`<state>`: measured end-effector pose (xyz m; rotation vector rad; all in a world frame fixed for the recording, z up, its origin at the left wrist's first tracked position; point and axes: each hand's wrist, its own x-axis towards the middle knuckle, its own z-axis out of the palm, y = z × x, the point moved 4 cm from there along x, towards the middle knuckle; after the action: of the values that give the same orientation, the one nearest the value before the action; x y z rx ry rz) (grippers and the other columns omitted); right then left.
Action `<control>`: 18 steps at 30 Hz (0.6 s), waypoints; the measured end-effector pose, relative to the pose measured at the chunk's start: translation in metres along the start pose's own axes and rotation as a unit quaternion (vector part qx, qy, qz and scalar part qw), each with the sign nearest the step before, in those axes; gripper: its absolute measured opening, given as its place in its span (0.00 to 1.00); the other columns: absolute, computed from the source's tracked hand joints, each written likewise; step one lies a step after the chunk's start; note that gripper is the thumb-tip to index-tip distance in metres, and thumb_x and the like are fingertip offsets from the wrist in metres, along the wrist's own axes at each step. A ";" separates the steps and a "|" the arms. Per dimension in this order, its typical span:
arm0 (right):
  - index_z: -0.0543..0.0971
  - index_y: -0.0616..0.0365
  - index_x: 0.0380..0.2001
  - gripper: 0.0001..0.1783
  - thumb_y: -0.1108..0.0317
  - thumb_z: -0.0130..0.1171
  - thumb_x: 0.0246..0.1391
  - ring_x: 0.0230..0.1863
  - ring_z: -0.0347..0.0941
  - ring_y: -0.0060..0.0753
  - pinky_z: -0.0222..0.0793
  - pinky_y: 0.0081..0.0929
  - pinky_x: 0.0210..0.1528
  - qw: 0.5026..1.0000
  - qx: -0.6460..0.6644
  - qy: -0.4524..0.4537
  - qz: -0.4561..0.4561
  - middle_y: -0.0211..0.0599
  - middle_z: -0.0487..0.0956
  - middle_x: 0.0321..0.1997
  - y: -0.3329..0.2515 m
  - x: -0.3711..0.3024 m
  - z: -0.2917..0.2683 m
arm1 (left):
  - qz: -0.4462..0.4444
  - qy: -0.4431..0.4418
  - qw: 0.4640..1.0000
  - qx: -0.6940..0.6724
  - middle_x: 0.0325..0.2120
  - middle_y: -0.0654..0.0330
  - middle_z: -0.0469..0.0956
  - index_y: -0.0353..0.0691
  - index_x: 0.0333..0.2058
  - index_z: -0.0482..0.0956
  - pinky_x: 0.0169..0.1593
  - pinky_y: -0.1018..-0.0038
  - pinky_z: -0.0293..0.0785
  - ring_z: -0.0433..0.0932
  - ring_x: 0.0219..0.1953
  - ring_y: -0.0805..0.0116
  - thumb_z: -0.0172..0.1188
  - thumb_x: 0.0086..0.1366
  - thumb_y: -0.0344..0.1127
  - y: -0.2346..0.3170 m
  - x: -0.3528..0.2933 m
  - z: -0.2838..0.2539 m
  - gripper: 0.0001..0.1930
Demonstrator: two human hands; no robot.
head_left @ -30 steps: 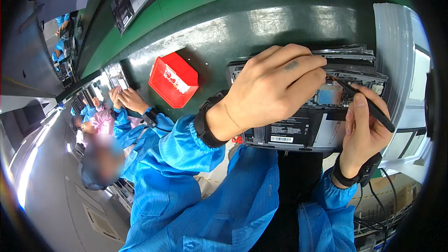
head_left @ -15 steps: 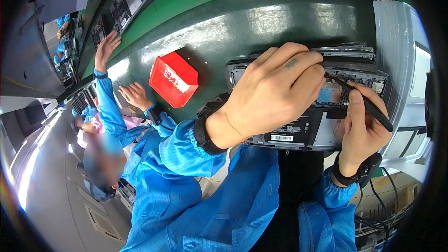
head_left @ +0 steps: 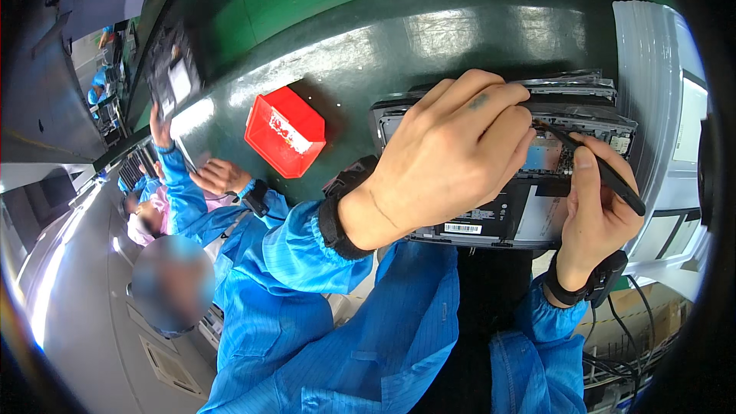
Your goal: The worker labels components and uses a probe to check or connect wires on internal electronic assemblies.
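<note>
The right hand (head_left: 594,211) pinches a black tool (head_left: 594,165) between thumb and fingers, pen-fashion, its tip lying on the exposed internals of the open laptop (head_left: 506,184). The left hand (head_left: 448,157) lies palm-down over the middle of the laptop, fingers curled and pressed against the chassis beside the tool tip, holding nothing; it hides the exact contact point. The laptop lies bottom-up with its cover off at the near edge of the green bench (head_left: 368,46), just in front of the person. A red bin (head_left: 285,132) stands to its left, apart from it. Judgement: work on the internals is under way; the cover is not yet refitted.
</note>
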<state>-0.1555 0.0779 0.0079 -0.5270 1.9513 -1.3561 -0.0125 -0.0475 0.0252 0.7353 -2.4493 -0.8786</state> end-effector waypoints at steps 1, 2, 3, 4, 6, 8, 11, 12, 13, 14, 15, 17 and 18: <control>0.83 0.68 0.41 0.10 0.80 0.65 0.55 0.35 0.76 0.20 0.70 0.13 0.37 1.000 0.001 0.001 0.004 0.41 0.84 0.38 -0.002 0.000 0.000 | -0.018 0.007 1.000 -0.002 0.37 0.52 0.81 0.34 0.32 0.80 0.39 0.66 0.80 0.81 0.37 0.52 0.70 0.50 0.25 0.000 0.001 -0.001 0.10; 0.83 0.67 0.41 0.10 0.80 0.65 0.55 0.33 0.75 0.18 0.68 0.12 0.34 1.000 0.002 0.001 0.008 0.41 0.84 0.38 -0.003 0.000 0.001 | -0.036 0.014 0.999 -0.003 0.36 0.53 0.81 0.34 0.31 0.79 0.38 0.66 0.79 0.81 0.37 0.53 0.70 0.50 0.26 -0.001 0.002 -0.002 0.10; 0.83 0.67 0.41 0.10 0.80 0.65 0.55 0.33 0.75 0.18 0.68 0.12 0.34 1.000 0.003 0.000 0.008 0.41 0.84 0.38 -0.005 0.001 0.001 | -0.037 0.013 0.999 -0.002 0.36 0.53 0.81 0.34 0.31 0.79 0.38 0.66 0.79 0.81 0.37 0.53 0.70 0.50 0.26 0.000 0.004 -0.004 0.10; 0.83 0.67 0.41 0.09 0.80 0.65 0.55 0.32 0.74 0.16 0.67 0.11 0.33 1.000 0.001 0.002 0.009 0.40 0.84 0.38 -0.004 0.000 0.000 | -0.072 0.001 0.997 -0.009 0.36 0.54 0.81 0.35 0.31 0.79 0.39 0.66 0.78 0.80 0.37 0.53 0.69 0.50 0.26 -0.003 0.005 -0.002 0.10; 0.83 0.66 0.41 0.09 0.80 0.65 0.55 0.31 0.73 0.15 0.65 0.10 0.31 1.000 -0.001 0.003 0.010 0.40 0.85 0.38 -0.003 0.001 0.001 | -0.107 -0.011 0.994 -0.017 0.35 0.55 0.81 0.35 0.31 0.79 0.39 0.66 0.77 0.80 0.37 0.54 0.69 0.51 0.26 -0.004 0.008 -0.002 0.09; 0.83 0.66 0.41 0.09 0.80 0.65 0.55 0.31 0.74 0.16 0.66 0.10 0.32 1.000 0.000 0.016 -0.001 0.40 0.85 0.37 -0.002 0.002 0.001 | -0.164 -0.055 0.985 -0.007 0.34 0.55 0.81 0.35 0.31 0.78 0.40 0.66 0.76 0.79 0.36 0.53 0.68 0.51 0.28 -0.005 0.013 -0.001 0.09; 0.83 0.67 0.41 0.09 0.80 0.65 0.56 0.33 0.75 0.17 0.68 0.11 0.34 1.000 -0.017 0.020 -0.006 0.41 0.85 0.38 -0.002 0.002 0.002 | -0.182 -0.082 0.980 0.003 0.34 0.56 0.81 0.36 0.32 0.79 0.40 0.67 0.76 0.79 0.36 0.53 0.67 0.51 0.28 -0.005 0.014 -0.001 0.09; 0.83 0.67 0.41 0.09 0.80 0.65 0.56 0.33 0.75 0.17 0.68 0.11 0.34 1.000 -0.015 0.020 -0.007 0.41 0.85 0.38 -0.002 0.002 0.002 | -0.172 -0.089 0.981 0.004 0.35 0.57 0.81 0.37 0.33 0.80 0.40 0.67 0.77 0.79 0.37 0.54 0.66 0.51 0.28 -0.004 0.015 -0.001 0.09; 0.82 0.68 0.41 0.09 0.81 0.64 0.56 0.34 0.76 0.19 0.70 0.12 0.35 1.000 -0.011 0.020 -0.012 0.42 0.84 0.38 -0.001 0.002 0.001 | -0.169 -0.088 0.982 0.005 0.35 0.57 0.81 0.37 0.33 0.80 0.40 0.67 0.77 0.79 0.37 0.54 0.66 0.51 0.28 -0.007 0.011 0.002 0.09; 0.82 0.69 0.42 0.10 0.81 0.64 0.56 0.35 0.77 0.21 0.72 0.14 0.37 1.000 -0.009 0.021 -0.018 0.43 0.84 0.39 0.000 0.001 0.000 | -0.065 -0.052 0.996 0.031 0.36 0.57 0.81 0.37 0.34 0.81 0.39 0.67 0.77 0.79 0.37 0.55 0.66 0.50 0.28 -0.003 0.005 0.004 0.11; 0.82 0.69 0.42 0.10 0.81 0.64 0.56 0.35 0.77 0.21 0.72 0.14 0.37 0.999 -0.009 0.023 -0.020 0.43 0.84 0.39 -0.001 0.001 0.000 | 0.041 -0.014 0.997 0.056 0.38 0.58 0.81 0.38 0.35 0.82 0.38 0.68 0.78 0.79 0.38 0.56 0.66 0.49 0.28 0.002 0.001 0.005 0.12; 0.81 0.70 0.43 0.10 0.82 0.63 0.56 0.37 0.79 0.24 0.75 0.17 0.40 1.000 -0.004 0.004 -0.017 0.45 0.84 0.41 0.000 0.000 0.001 | 0.071 -0.020 0.994 0.086 0.40 0.59 0.80 0.39 0.38 0.84 0.36 0.67 0.80 0.79 0.39 0.58 0.65 0.47 0.30 0.008 -0.005 0.004 0.16; 0.80 0.72 0.43 0.11 0.83 0.62 0.56 0.38 0.80 0.27 0.76 0.19 0.41 1.000 0.001 -0.005 -0.029 0.47 0.83 0.42 0.001 0.000 0.002 | 0.089 -0.016 0.990 0.112 0.41 0.59 0.80 0.39 0.39 0.84 0.36 0.67 0.80 0.79 0.40 0.58 0.64 0.46 0.30 0.007 -0.007 0.005 0.17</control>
<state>-0.1544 0.0769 0.0062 -0.5933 1.9391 -1.3881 -0.0125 -0.0364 0.0254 0.5692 -2.6234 -0.5586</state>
